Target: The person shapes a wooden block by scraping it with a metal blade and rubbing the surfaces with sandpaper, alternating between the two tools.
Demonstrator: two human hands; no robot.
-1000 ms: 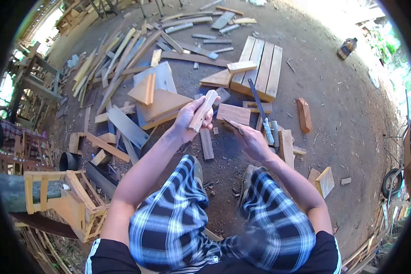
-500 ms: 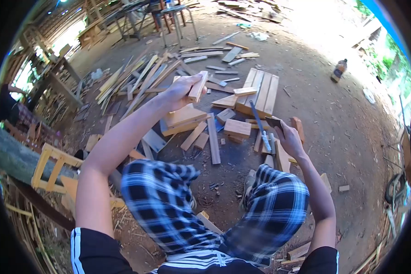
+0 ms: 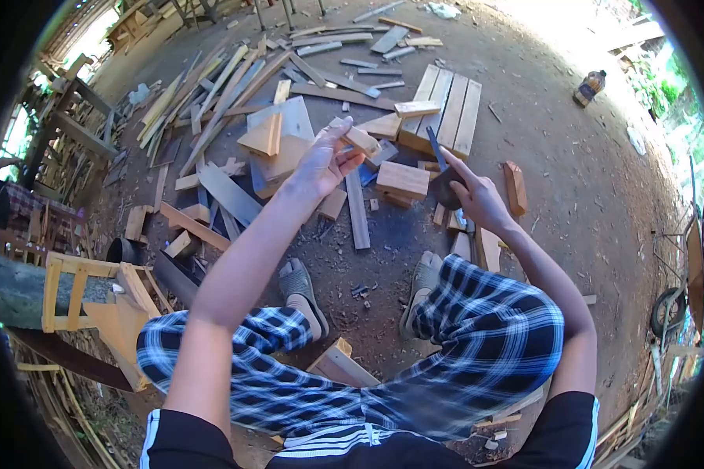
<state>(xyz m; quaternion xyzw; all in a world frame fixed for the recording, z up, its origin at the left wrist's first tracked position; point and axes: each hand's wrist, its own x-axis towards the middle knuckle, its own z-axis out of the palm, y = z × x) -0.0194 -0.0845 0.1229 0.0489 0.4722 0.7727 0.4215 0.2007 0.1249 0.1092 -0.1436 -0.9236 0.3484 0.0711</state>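
Observation:
A small wooden block [image 3: 361, 141] is held in my left hand [image 3: 332, 159], raised in front of me. My right hand [image 3: 481, 199] is wrapped round a dark, flat tool [image 3: 447, 187], seen edge-on and partly hidden by the fingers; its exact kind is hard to tell. Just left of that hand, a thicker wooden block [image 3: 403, 180] lies on top of another piece. Behind it stands a slatted wooden box [image 3: 448, 105] with a short wood strip [image 3: 417, 109] at its near left corner. A long narrow board [image 3: 357, 211] lies below my left hand.
Loose wood strips [image 3: 211, 109] spread over the ground at the upper left. A wooden frame [image 3: 74, 293] stands at the left. A dark bottle [image 3: 590, 87] is at the upper right, and a reddish wood block [image 3: 515, 188] lies right of my right hand. My feet rest on the dirt.
The view has tilted down. My left hand has moved right with its block, closer to my right hand, and the block is turned differently. My knees have spread apart.

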